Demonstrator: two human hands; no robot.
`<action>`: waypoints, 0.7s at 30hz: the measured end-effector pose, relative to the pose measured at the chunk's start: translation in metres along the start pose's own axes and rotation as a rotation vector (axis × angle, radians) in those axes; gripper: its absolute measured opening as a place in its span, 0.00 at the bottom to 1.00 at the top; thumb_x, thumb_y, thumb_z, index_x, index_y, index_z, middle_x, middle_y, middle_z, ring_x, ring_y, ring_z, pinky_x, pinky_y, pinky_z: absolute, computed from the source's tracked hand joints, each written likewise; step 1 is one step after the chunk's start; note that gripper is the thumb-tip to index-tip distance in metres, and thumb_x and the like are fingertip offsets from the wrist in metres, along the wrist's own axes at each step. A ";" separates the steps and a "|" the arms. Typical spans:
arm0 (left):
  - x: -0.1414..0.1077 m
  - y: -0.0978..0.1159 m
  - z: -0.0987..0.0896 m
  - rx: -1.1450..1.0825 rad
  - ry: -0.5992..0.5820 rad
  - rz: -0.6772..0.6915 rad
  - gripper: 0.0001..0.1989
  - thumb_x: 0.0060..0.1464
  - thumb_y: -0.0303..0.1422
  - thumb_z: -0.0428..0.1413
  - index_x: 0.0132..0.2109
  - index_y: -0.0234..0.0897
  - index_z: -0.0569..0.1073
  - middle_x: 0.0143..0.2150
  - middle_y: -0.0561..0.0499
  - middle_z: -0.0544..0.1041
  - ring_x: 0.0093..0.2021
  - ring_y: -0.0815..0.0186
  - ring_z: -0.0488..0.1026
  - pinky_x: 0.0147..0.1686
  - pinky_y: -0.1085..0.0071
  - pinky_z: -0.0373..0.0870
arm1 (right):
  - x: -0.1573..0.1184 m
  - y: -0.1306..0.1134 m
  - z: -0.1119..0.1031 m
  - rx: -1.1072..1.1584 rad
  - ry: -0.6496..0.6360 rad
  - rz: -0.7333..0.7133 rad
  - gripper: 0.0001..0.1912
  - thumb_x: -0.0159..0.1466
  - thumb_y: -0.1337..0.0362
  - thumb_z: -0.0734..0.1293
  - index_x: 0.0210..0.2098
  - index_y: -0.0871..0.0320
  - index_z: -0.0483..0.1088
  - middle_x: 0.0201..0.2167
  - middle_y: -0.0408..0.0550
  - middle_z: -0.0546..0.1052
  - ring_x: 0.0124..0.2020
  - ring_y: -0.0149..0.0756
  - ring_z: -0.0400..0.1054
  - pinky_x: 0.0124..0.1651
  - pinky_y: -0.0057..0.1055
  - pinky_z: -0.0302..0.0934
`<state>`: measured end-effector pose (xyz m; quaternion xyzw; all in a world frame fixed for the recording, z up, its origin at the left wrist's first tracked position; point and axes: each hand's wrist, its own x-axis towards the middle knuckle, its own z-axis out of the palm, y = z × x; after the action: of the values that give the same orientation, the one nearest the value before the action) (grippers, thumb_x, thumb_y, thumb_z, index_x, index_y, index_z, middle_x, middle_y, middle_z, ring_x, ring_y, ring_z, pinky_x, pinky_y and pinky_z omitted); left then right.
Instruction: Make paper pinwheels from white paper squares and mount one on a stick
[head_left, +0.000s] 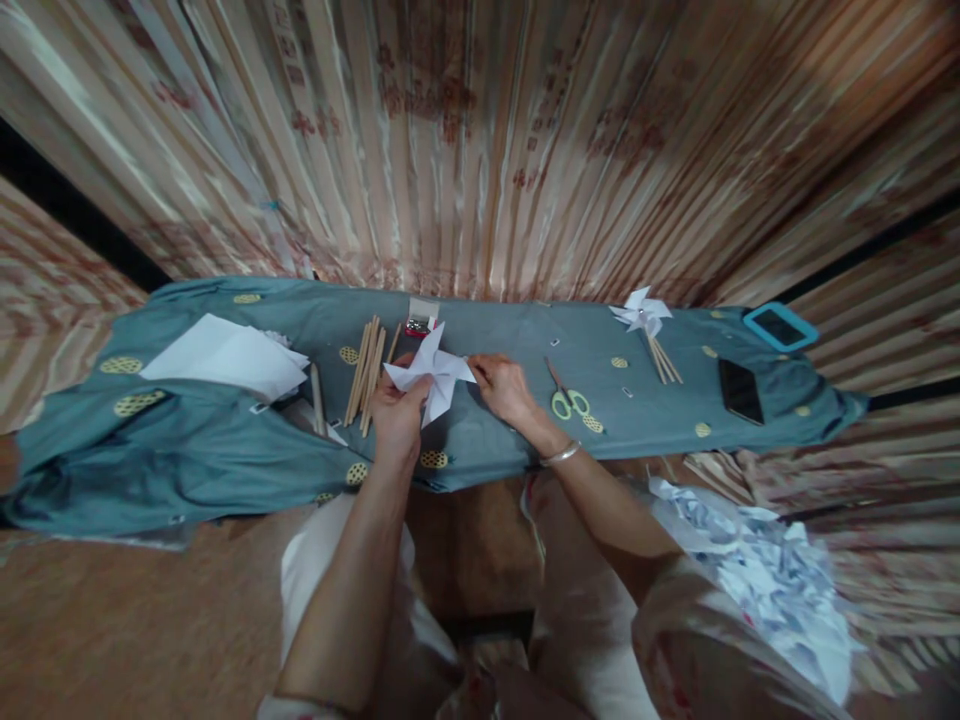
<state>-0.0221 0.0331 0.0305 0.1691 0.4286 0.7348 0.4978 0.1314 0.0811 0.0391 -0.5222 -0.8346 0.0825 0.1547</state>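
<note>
A white paper pinwheel (442, 372) is held above the cloth-covered table, its folded blades spread. My left hand (400, 408) grips it near the centre, the thumb pressed on its face. With closed fingers, my right hand (508, 388) pinches the tip of the blade on the right. Just left of my left hand lie several thin wooden sticks (364, 370). Behind the pinwheel stands a small open box (421, 317) with small shiny pieces inside. Scissors (568, 400) with pale green handles rest to the right of my right hand.
White paper sheets (225, 358) lie on the left of the table. Finished-looking pinwheels (643, 312) on sticks lie at the right, near a black phone (741, 391) and a blue-framed device (780, 327). A bag of paper scraps (780, 570) sits below, right. Curtains (480, 150) hang behind.
</note>
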 end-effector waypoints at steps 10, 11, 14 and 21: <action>-0.002 -0.018 0.010 0.082 -0.048 -0.054 0.25 0.26 0.31 0.69 0.38 0.34 0.76 0.30 0.54 0.79 0.30 0.67 0.75 0.35 0.71 0.70 | -0.054 0.016 -0.003 -0.301 -0.139 0.017 0.19 0.71 0.71 0.54 0.47 0.65 0.76 0.42 0.60 0.80 0.46 0.45 0.72 0.55 0.36 0.61; -0.002 -0.020 0.011 0.095 -0.054 -0.057 0.25 0.27 0.31 0.69 0.38 0.34 0.76 0.29 0.54 0.78 0.30 0.67 0.74 0.35 0.71 0.70 | -0.055 0.016 -0.002 -0.297 -0.142 0.021 0.19 0.71 0.71 0.54 0.47 0.65 0.76 0.41 0.60 0.80 0.46 0.45 0.72 0.55 0.36 0.61; -0.001 -0.025 0.013 0.122 -0.069 -0.057 0.25 0.27 0.32 0.69 0.39 0.34 0.76 0.29 0.55 0.78 0.29 0.68 0.74 0.34 0.71 0.69 | -0.056 0.019 0.001 -0.228 -0.118 0.031 0.18 0.70 0.71 0.55 0.48 0.65 0.76 0.43 0.60 0.81 0.47 0.45 0.73 0.56 0.36 0.61; -0.001 -0.035 0.017 0.166 -0.095 -0.057 0.26 0.28 0.32 0.69 0.41 0.35 0.76 0.27 0.57 0.76 0.27 0.69 0.72 0.33 0.71 0.68 | -0.055 0.039 0.003 0.106 -0.080 0.137 0.17 0.68 0.71 0.58 0.48 0.60 0.77 0.48 0.52 0.81 0.51 0.41 0.74 0.58 0.33 0.62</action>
<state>0.0102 0.0451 0.0123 0.2320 0.4685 0.6736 0.5225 0.1857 0.0489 0.0148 -0.5655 -0.7968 0.1580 0.1428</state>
